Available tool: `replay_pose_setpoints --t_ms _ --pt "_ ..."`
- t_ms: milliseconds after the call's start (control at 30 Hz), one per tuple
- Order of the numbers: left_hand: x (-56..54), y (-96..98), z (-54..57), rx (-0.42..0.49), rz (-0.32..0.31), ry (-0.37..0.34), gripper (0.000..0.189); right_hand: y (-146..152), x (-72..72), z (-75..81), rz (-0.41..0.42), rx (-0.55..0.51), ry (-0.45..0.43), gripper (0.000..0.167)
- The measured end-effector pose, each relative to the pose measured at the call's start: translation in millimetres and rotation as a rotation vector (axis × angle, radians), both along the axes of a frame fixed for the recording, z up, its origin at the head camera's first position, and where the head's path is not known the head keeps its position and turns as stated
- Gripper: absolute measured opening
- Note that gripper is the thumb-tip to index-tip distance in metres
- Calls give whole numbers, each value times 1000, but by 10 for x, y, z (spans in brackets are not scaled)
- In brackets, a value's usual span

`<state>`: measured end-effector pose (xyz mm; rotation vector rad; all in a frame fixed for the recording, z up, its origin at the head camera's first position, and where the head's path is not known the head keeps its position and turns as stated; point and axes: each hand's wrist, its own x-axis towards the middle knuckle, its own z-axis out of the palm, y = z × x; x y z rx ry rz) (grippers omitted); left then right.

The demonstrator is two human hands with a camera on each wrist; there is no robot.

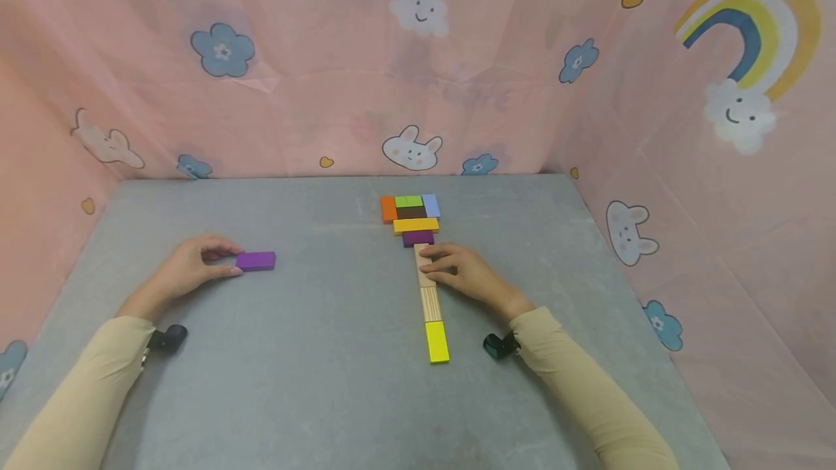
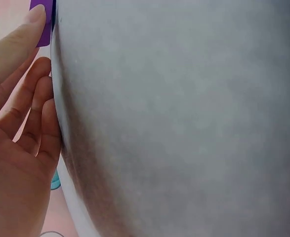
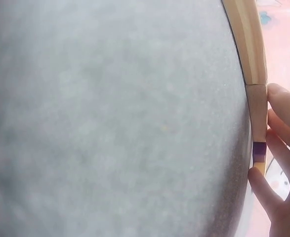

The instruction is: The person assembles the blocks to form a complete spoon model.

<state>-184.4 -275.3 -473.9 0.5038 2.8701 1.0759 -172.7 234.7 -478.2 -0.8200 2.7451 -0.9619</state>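
My left hand (image 1: pixel 192 265) pinches one end of a purple block (image 1: pixel 261 261) between thumb and fingers, at the left side of the table. In the left wrist view, the thumb lies across that block's face at the upper left. With extended fingers, my right hand (image 1: pixel 464 273) touches a plain wooden block (image 1: pixel 421 256) in a row of blocks. A grooved wooden block (image 1: pixel 429 303) and a bright yellow block (image 1: pixel 437 343) continue the row toward me. Beyond the plain one lie a dark purple block (image 1: pixel 418 238) and a crosswise amber block (image 1: pixel 416 225).
Behind the amber block, an orange block (image 1: pixel 388 209) and a light blue block (image 1: pixel 431 206) flank a green block (image 1: pixel 408 201) and a dark brown block (image 1: pixel 411 212). The grey table (image 1: pixel 313 383) meets a pink patterned cloth (image 1: pixel 287 107) at its back and sides.
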Motion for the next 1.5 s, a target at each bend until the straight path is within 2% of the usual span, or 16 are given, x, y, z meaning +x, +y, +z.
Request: replay_pose_setpoints --t_ms 200,500,733,1033,1500 --pt "-36 -2 3 -18 18 -48 39 -1 6 -2 -1 3 9 25" --pt "-57 116 64 -28 35 -40 42 0 5 1 0 -2 9 25" --pt "-179 274 76 -12 36 -49 43 4 5 -7 -4 6 5 25" --pt "-456 635 109 59 67 -73 42 7 11 9 3 3 13 25" --pt "-1074 1428 184 180 54 -8 39 14 -9 -4 15 8 18 25"
